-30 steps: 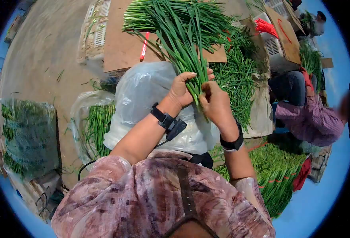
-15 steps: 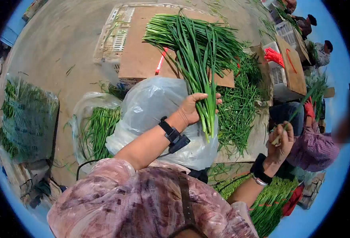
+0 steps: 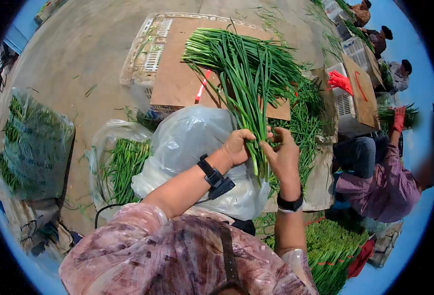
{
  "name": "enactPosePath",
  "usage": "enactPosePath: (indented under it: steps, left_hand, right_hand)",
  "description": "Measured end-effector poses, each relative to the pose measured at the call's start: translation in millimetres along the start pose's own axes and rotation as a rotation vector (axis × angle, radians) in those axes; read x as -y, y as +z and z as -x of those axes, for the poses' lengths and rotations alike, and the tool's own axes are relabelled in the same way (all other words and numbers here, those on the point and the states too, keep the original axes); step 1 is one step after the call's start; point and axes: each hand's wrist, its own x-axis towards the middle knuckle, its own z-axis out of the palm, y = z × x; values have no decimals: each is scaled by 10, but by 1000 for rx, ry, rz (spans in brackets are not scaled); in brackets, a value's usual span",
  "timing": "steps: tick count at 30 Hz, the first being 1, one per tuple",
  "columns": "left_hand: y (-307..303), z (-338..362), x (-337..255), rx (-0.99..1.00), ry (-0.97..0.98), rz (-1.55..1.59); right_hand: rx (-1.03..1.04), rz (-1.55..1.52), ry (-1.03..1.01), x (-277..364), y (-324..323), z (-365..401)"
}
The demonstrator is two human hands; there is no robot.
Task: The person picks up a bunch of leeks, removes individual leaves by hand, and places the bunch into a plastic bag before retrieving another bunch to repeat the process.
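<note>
My left hand (image 3: pixel 239 147) is closed around a small bunch of garlic chives (image 3: pixel 246 105), its pale stem ends pointing down toward me. On the right side of that bunch is my right hand (image 3: pixel 284 153), thumb against the stalks and fingers curled at them; the exact grip is partly hidden. The leaf ends lie over a larger pile of garlic chives (image 3: pixel 199 48) on a cardboard sheet (image 3: pixel 170 73). Loose garlic chives (image 3: pixel 308 135) are heaped just beyond my right hand. Below my left hand a clear plastic bag (image 3: pixel 192 128) covers my lap.
A plastic-wrapped bundle (image 3: pixel 42 147) and an open bag of greens (image 3: pixel 128 162) stand to the left. Tied bundles (image 3: pixel 330 246) lie at lower right. Red ties (image 3: pixel 340 82) rest on a crate (image 3: pixel 345 105). Another person (image 3: pixel 384 187) sits close on the right.
My right hand has come in from the right, where it was closed on small leaf bits, to the bunch in my left hand. The neighbouring person's gloved hand has moved up and away.
</note>
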Motion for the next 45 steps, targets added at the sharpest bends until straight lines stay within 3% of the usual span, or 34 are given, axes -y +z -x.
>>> enactPosePath:
  steps: [3, 7, 9, 14, 17, 21, 22, 25, 27, 29, 36, 39, 42, 45]
  left_hand:
    - [-74, 1, 30, -6, -2, -9]
    - [75, 22, 28, -37, 13, 64]
    - [111, 38, 16, -70, 28, 20]
    - [141, 66, -19, -60, 24, 62]
    - [94, 19, 13, -144, 61, 60]
    - [103, 3, 38, -152, 81, 18]
    - [125, 7, 36, -150, 100, -8]
    - [238, 30, 18, -127, 182, -103]
    - [322, 27, 24, -121, 198, -117]
    - [216, 15, 26, -80, 143, -40]
    - [106, 13, 4, -52, 50, 34]
    - [89, -24, 31, -69, 52, -11]
    - [71, -31, 27, -43, 24, 17]
    - [2, -66, 71, -106, 149, -76]
  right_hand:
    - [23, 89, 24, -69, 198, -48]
    - [-1, -141, 80, -314, 318, -92]
    - [-15, 35, 96, -74, 187, -80]
    - [-29, 269, -130, 33, 159, -37]
    - [-35, 204, -180, 165, 63, -15]
    - [252, 293, -100, 255, 73, -18]
    - [121, 324, -189, 147, 176, -1]
    - [203, 78, 6, 51, 193, -52]
    - [146, -137, 2, -120, 207, -70]
    - [184, -325, 112, -186, 174, -86]
    - [83, -324, 128, -185, 212, -54]
    - [-84, 32, 148, -17, 163, 2]
    - [-98, 183, 6, -57, 215, 47]
    - [-52, 308, -100, -23, 242, 60]
